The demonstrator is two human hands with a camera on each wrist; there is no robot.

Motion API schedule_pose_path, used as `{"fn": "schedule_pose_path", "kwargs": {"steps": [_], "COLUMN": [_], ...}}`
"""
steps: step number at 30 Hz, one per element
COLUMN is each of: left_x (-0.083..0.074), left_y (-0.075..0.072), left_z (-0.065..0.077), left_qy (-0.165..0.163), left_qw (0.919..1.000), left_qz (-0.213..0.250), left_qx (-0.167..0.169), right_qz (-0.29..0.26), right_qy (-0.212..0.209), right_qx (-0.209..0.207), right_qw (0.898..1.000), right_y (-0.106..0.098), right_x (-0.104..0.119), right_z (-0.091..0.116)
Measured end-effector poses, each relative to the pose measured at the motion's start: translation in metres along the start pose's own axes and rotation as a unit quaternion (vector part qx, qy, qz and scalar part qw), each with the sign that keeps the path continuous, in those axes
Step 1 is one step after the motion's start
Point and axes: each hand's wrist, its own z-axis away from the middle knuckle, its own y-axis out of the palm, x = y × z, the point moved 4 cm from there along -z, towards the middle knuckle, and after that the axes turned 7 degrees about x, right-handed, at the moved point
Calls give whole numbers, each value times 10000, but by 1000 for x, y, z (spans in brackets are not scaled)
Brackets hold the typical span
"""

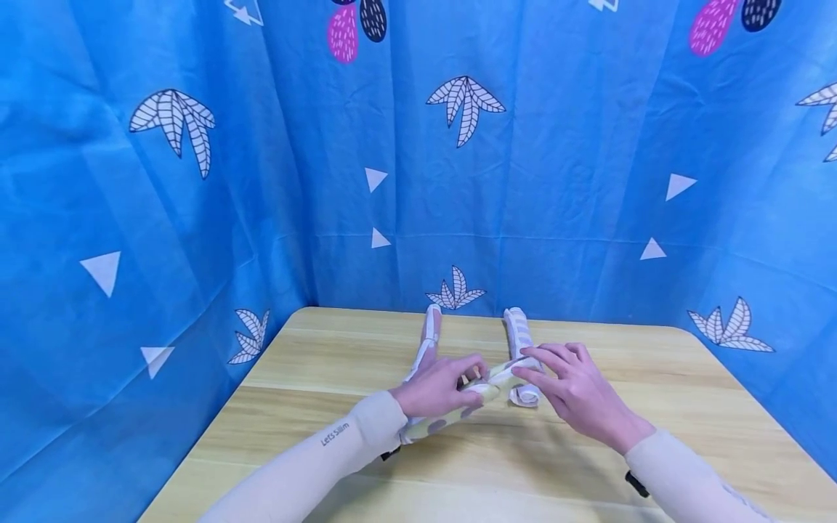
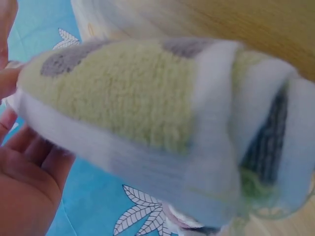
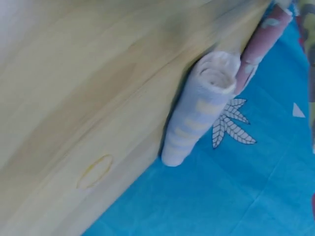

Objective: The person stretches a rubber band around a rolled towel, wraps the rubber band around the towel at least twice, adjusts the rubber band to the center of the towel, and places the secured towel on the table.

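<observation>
A rolled towel (image 1: pixel 442 423), pale yellow-green with grey spots and white edging, slants across between my hands. My left hand (image 1: pixel 434 386) grips it near its middle, thumb on the near side and fingers curled over the top. At its upper right end, my right hand (image 1: pixel 582 396) pinches it between thumb and fingertips. The left wrist view shows the layered, loosely wound end of this spotted towel (image 2: pixel 128 93) up close. Just behind it lies a striped rolled towel (image 1: pixel 519 334), whose spiral end shows in the right wrist view.
A pink and white rolled towel (image 1: pixel 429 334) lies behind my left hand, partly hidden by it. The wooden table (image 1: pixel 314 363) carries all the rolls. A blue patterned curtain (image 1: pixel 556 181) hangs around its back and sides.
</observation>
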Motion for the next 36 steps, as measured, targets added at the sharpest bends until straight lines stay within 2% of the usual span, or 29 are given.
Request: {"fn": "schedule_pose_path", "kwargs": {"steps": [2,7,8,10,12,15,18,20,24,30,33,36], "left_x": [0,-4,-6,-10,-16,-26,-32,-33,-33,-31,-29,-26], "left_y": [0,3,3,4,6,9,12,13,13,13,14,13], "left_z": [0,1,1,2,4,6,7,6,4,2,1,3], "left_qy": [21,197,255,445,681,1009,1250,1273,1068,840,859,972], "left_qw": [9999,9995,9995,9978,9898,9669,9556,9553,9600,9654,9656,9633], "left_qz": [75,153,56,-497,-1211,-2175,-2413,-2408,-2350,-2340,-2348,-2389], "left_qx": [69,210,183,12,-311,-873,-1135,-1153,-1082,-791,-714,-745], "right_qz": [124,375,426,499,475,376,300,287,322,229,88,-171], "right_qy": [-97,-43,-45,0,115,371,544,614,712,887,1040,1385], "right_qx": [-6,284,287,291,287,361,419,440,451,573,581,700], "right_qw": [9999,9989,9987,9983,9984,9980,9972,9967,9959,9941,9928,9877], "right_y": [-1,3,5,6,7,7,5,5,7,14,16,17], "right_x": [0,-2,-2,-2,-3,-3,-3,-3,-1,2,-1,-7], "right_z": [3,6,6,6,5,4,3,2,1,1,1,2]}}
